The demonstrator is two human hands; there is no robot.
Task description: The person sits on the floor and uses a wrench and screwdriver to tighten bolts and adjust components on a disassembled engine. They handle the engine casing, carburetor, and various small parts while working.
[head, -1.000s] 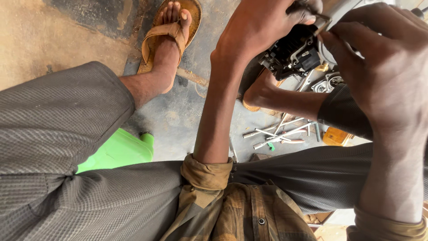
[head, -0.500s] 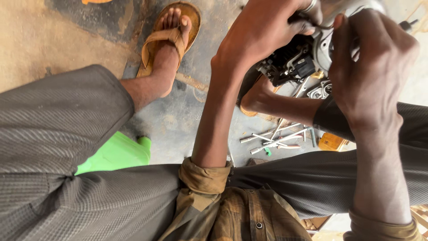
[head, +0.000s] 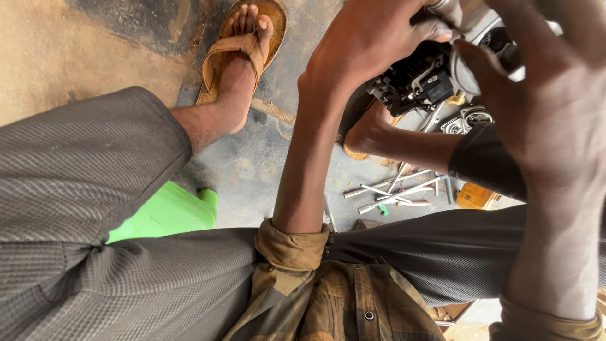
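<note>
I hold a small engine part (head: 420,79), black with grey metal fittings, over the floor between my knees. My left hand (head: 372,47) grips its top left side, fingers closed over it. My right hand (head: 549,101) is on its right side, close to the camera and blurred, with thumb and fingers curved around the round metal cover (head: 483,38). Much of the part is hidden behind both hands.
I sit on a green plastic stool (head: 167,215). My left foot in a brown sandal (head: 243,53) and my other foot (head: 372,136) rest on stained concrete. Several metal tools (head: 391,191), round metal pieces (head: 467,119) and a small orange box (head: 475,197) lie below.
My right hand has shifted down and toward the camera over the part's right side. The left hand keeps its grip and the view has drifted slightly.
</note>
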